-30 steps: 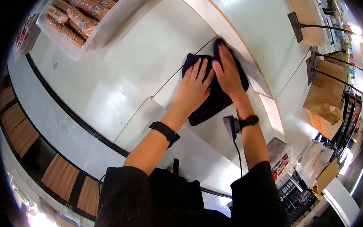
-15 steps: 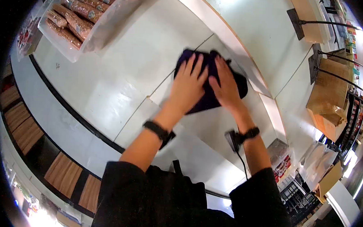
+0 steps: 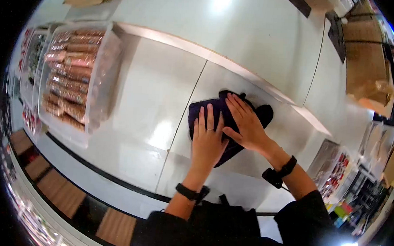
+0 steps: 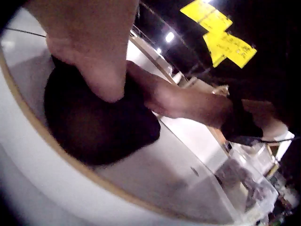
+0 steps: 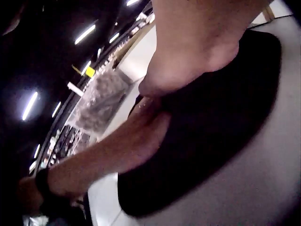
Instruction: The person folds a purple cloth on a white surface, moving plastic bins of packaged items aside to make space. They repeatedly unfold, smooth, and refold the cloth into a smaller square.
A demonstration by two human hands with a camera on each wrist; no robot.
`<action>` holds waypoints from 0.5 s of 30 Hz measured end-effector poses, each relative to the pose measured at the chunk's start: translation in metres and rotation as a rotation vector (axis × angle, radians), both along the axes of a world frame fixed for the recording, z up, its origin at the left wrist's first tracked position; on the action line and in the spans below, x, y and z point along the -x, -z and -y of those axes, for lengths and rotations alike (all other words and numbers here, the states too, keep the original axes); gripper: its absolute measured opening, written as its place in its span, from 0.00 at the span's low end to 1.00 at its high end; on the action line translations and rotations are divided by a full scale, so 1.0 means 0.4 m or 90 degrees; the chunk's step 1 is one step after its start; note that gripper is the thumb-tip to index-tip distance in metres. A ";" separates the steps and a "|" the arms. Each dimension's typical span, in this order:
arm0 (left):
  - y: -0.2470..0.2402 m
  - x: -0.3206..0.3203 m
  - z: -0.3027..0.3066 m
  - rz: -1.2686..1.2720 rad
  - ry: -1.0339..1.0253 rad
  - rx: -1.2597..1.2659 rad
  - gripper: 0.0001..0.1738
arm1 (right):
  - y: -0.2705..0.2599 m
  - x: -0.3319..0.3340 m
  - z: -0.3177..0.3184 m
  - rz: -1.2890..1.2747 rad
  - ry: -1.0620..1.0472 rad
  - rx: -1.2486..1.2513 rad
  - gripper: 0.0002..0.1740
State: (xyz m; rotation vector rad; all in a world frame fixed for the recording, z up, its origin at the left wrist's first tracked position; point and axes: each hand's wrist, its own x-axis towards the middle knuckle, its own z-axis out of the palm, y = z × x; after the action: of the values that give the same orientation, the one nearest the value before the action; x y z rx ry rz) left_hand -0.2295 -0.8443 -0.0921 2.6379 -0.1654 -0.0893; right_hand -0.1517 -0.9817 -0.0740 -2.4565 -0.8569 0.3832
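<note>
A dark purple-black folded cloth [image 3: 229,153] lies on the pale counter, its loose flap poking out at the far right. My left hand [image 3: 207,140] rests flat over its left part, fingers stretched forward, a ring on one finger. Beside it, my right hand [image 3: 246,128] presses on the upper right part, fingers extended and thumb pointing toward the left hand. In the left wrist view the dark cloth [image 4: 101,132] spreads beneath both hands. The right wrist view shows the cloth's rounded outer edge [image 5: 263,113] against the counter; the fingertips are hidden there.
A clear plastic bin [image 3: 102,82] full of packaged brown goods stands on the left. A raised ledge [image 3: 209,57] runs behind the cloth. To the right are a clear box with red packets [image 3: 337,168] and a cardboard box [image 3: 364,69].
The head view has turned, so the bin shows more fully and the cloth sits lower. Both hands stay on the cloth, shifting over it; its flap now sticks out at the right.
</note>
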 end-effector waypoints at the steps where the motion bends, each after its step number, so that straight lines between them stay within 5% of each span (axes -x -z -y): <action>1: 0.009 -0.003 -0.002 0.023 -0.035 0.016 0.38 | -0.009 -0.024 -0.030 0.008 -0.005 -0.021 0.38; 10: 0.010 -0.198 -0.196 0.123 -0.074 -0.120 0.31 | 0.047 -0.222 -0.345 0.076 0.062 -0.157 0.37; 15: -0.006 -0.096 -0.119 0.052 -0.086 -0.131 0.32 | 0.024 -0.107 -0.168 0.076 0.049 -0.108 0.36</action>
State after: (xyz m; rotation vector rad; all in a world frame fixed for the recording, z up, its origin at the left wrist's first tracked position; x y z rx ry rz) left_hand -0.1911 -0.7965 -0.0896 2.8511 -0.0055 0.0491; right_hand -0.1088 -0.9147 -0.0835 -2.3652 -0.8058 0.1310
